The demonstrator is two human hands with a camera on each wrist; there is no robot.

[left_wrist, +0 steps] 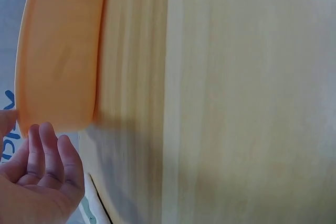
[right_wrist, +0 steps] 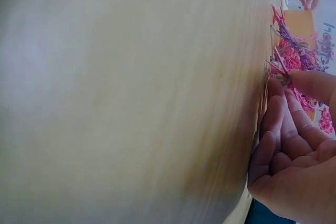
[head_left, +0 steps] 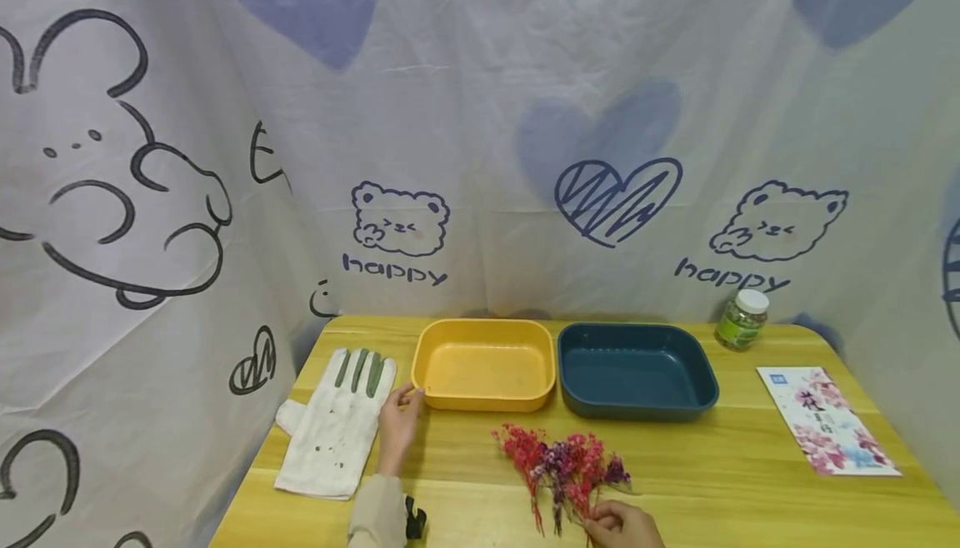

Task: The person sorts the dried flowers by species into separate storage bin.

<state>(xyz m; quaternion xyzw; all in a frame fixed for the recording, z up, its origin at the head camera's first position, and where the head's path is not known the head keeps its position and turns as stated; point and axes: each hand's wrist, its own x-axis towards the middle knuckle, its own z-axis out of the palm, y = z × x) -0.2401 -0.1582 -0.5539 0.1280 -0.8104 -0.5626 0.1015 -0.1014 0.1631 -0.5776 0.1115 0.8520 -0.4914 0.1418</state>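
Observation:
My left hand (head_left: 400, 425) is at the near left corner of the yellow plastic tray (head_left: 483, 404), its fingertips touching the rim and its fingers loosely bent. The left wrist view shows the tray's outer wall (left_wrist: 63, 51) just beyond those fingers. With thumb and fingertips, my right hand (head_left: 624, 525) pinches the thin stems of dried flowers (head_left: 581, 473). Pink and purple dried sprigs (head_left: 531, 456) lie beside them on the table. Up close, my right hand (right_wrist: 299, 145) has the stem ends between thumb and index finger.
A dark blue tray (head_left: 637, 409) stands to the right of the yellow one. White work gloves (head_left: 330, 440) lie at the left. At the back right is a white-lidded jar (head_left: 741, 323), with a floral printed packet (head_left: 828, 423) nearer. Patterned cloth (head_left: 480, 115) surrounds the wooden table (head_left: 720, 481).

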